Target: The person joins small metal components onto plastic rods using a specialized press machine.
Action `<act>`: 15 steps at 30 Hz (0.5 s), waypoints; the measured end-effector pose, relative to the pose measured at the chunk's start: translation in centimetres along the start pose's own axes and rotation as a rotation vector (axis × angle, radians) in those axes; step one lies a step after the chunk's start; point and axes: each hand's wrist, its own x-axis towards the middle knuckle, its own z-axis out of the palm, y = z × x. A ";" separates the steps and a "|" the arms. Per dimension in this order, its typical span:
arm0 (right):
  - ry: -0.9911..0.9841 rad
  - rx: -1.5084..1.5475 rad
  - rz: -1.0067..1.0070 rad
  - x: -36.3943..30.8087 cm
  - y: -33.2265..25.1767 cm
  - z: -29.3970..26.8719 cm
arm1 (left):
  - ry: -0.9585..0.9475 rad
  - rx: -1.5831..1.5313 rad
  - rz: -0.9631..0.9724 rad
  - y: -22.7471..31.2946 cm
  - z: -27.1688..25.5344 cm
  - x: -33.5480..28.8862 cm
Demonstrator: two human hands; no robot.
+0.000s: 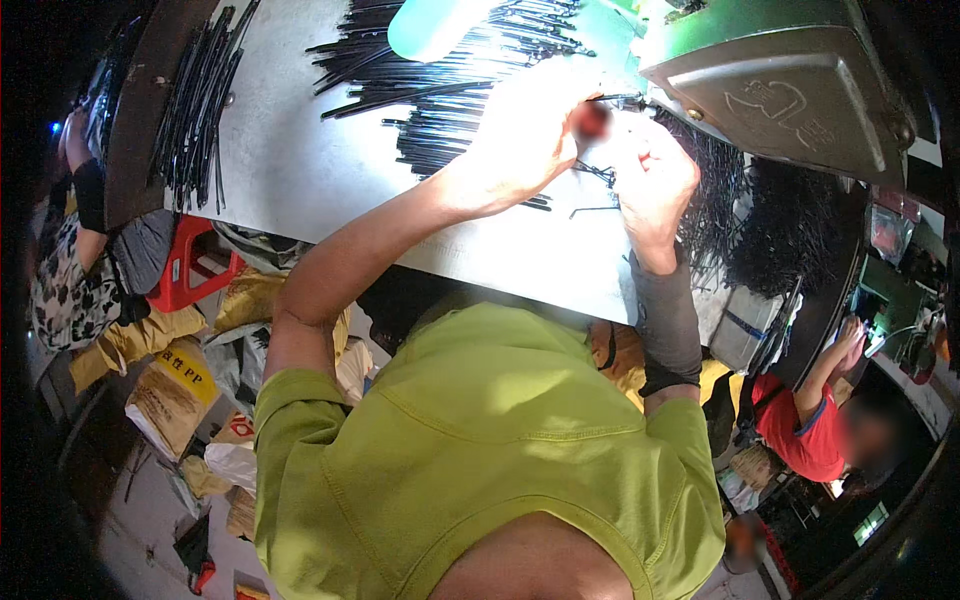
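Note:
At the table's far right, my left hand (535, 130) is closed, its fingertips pinching a thin black rod (622, 101) that points toward the machine (790, 100). Strong light washes out much of this hand. My right hand (658, 180) is beside it, fingers curled in; what they grip is hidden. Small black pieces (597, 173) show at its palm side, and a bent black rod (595, 209) lies on the table below. Rows of thin black rods (440, 135) lie behind and left of my left hand.
Another bundle of black rods (200, 110) lies at the table's left end. Tangled black pieces (785, 225) heap right of my right hand. A bright green-white lamp (430, 28) hangs over the table (290, 150). A red stool (190, 265), sacks (170, 400) and a co-worker in red (800, 430) surround me.

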 end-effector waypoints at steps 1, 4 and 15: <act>0.000 0.000 -0.001 0.0 -0.1 0.1 | -0.013 -0.032 -0.059 0.1 0.1 -0.1; 0.044 0.009 -0.035 0.2 -0.6 0.6 | -0.033 0.059 0.029 -0.5 0.0 -0.1; 0.101 0.295 0.223 1.0 -0.7 -0.1 | 0.058 0.254 0.094 0.6 0.9 1.3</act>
